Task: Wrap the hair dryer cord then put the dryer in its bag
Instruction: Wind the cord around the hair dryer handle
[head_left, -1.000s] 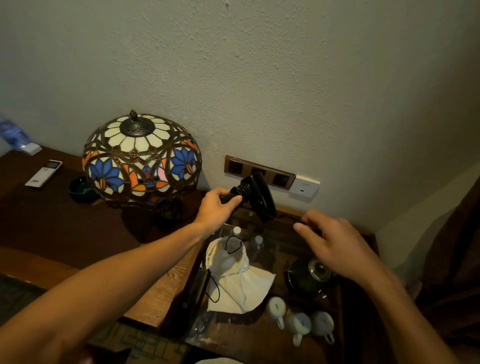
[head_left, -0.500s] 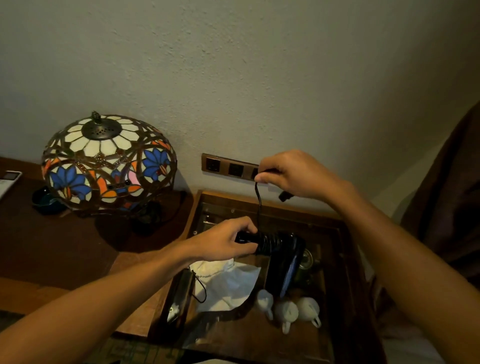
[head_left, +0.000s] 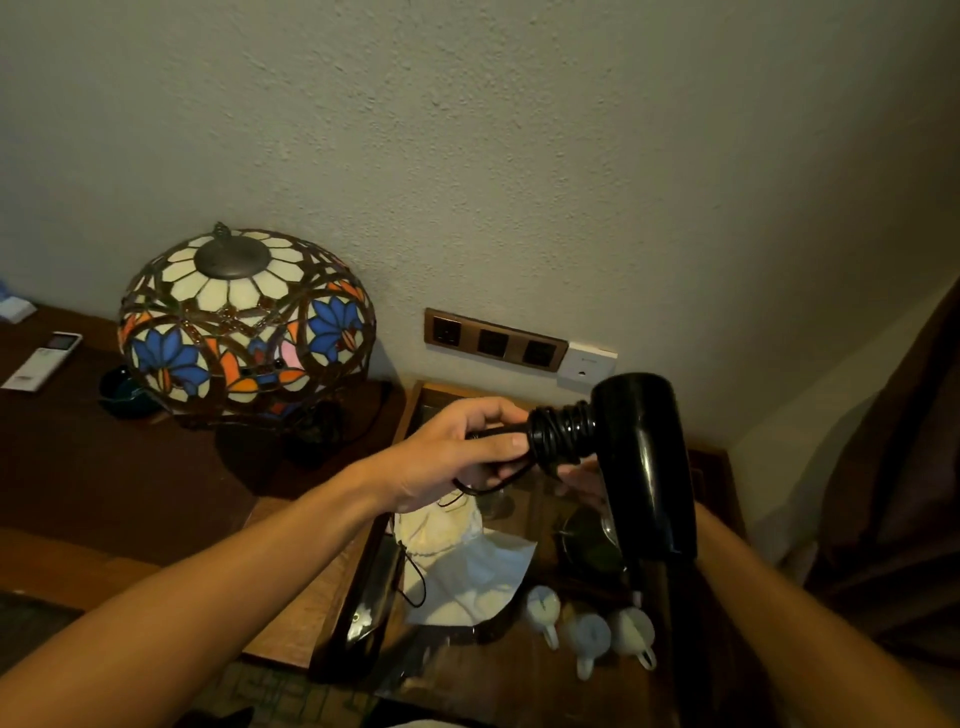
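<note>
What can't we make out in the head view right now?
- Right hand: mostly behind the hair dryer; its grip can't be told.
- Cord plug end: not visible; only coils on the handle and a loop under the left hand.
- Bag: opening unclear, dim.
- Kettle: dark, partly hidden by the dryer.

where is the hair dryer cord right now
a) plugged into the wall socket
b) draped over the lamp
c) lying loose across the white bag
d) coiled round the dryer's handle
d: black cord sits in tight coils round the handle of the hair dryer, next to the left hand that grips the handle's end; the wall sockets hold no plug.
</note>
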